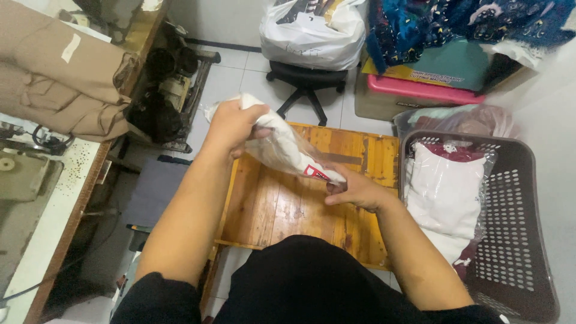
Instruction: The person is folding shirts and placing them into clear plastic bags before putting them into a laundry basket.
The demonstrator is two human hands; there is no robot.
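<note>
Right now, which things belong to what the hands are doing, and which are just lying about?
In hand: left hand, right hand, clear-bagged white garment, wooden tray table, basket of bagged garments.
Lying about: tan fabric, office chair, white plastic bag.

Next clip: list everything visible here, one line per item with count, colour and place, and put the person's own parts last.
Clear plastic bag with a folded white garment: one, white, held in both hands above the tray.
Shallow wooden tray table: one, orange-brown, on the floor in front of the person.
Perforated plastic laundry basket: one, grey-brown, to the right.
Bagged white garments: a stack, count unclear, inside the basket.
Folded tan fabric: one pile, on the sewing bench, upper left.
Black swivel chair: one, top centre, carrying a full white plastic sack.
Pink plastic lid: one, upper right, under blue patterned cloth.
Left hand: gripping the bag's upper end.
Right hand: gripping the bag's lower end.
</note>
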